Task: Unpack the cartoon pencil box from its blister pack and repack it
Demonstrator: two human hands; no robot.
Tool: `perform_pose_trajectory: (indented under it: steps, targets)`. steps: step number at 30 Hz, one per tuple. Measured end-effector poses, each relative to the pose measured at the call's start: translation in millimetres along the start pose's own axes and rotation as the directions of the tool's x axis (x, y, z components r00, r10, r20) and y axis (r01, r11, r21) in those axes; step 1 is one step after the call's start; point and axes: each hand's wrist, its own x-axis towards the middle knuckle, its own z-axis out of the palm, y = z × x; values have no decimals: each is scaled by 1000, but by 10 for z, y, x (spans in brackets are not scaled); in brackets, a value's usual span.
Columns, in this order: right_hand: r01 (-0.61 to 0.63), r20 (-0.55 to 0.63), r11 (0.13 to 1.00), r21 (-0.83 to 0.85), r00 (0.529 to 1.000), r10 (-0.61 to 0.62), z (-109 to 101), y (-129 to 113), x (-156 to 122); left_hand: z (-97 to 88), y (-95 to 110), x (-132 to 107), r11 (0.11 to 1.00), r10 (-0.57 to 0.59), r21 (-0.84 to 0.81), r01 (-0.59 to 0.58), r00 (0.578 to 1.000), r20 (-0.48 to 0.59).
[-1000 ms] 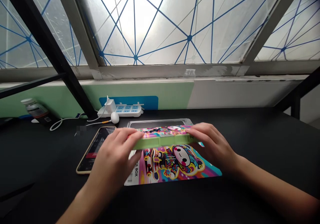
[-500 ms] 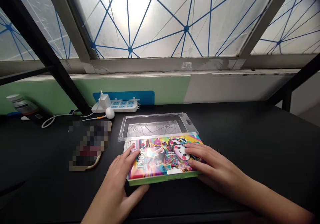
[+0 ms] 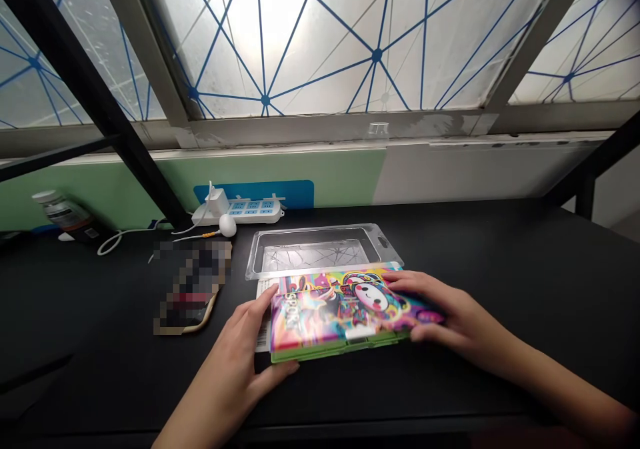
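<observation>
A colourful pencil box with a cartoon figure and a green base lies flat on the black table. My left hand grips its left end, thumb under the front edge and fingers along the side. My right hand clasps its right end, fingers over the lid and thumb at the front. Under the box lies a printed card insert, of which only a white strip shows at the left.
A clear plastic packaging tray lies just behind the box. A phone lies to the left. Further back stand a white power strip with cables and a small bottle. Windows and a black frame bar rise behind.
The pencil box came down from tilted on its edge to lying flat, closer to me. Both hands shifted to its two ends, and the box moved a little to the right.
</observation>
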Motion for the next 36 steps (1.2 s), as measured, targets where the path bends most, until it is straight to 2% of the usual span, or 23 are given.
perform_pose_trajectory:
  steps: [2, 5, 10, 15, 20, 23, 26, 30, 33, 36]
  targets:
    - [-144, -83, 986, 83, 985, 151, -13, -20, 75, -11, 16, -6, 1000, -11, -17, 11, 1000, -1]
    - [-300, -155, 928, 221, 929, 337, -12, -28, 182, -19, 61, -25, 998, -56, -32, 56, 998, 9]
    - [-351, -160, 896, 273, 902, 402, 12, -43, 181, -25, 125, -65, 993, -119, -8, 120, 992, 36]
    - [-294, -204, 942, 163, 924, 323, -27, -18, 23, -16, 113, -89, 995, -100, -13, 100, 995, 21]
    - [-133, -62, 985, 113, 988, 140, -130, 168, -115, -33, 115, -94, 996, -83, -39, 82, 996, -14]
    - [-22, -15, 993, 118, 1000, 24, -163, 287, -165, -47, 122, -77, 999, -42, -12, 42, 999, -13]
    - [65, 17, 995, 82, 998, -66, -151, 330, -186, -44, 122, -59, 999, -52, -2, 52, 997, -49]
    - [67, -7, 997, -32, 998, -68, -95, 276, -188, -11, 99, -65, 999, -36, 16, 38, 996, -87]
    - [86, -59, 993, -83, 994, -91, -64, 230, -168, 19, 65, -65, 1000, 2, 28, 0, 996, -85]
    - [92, -61, 992, -91, 993, -98, -48, 192, -119, 36, 55, -42, 998, -11, 55, 14, 998, -60]
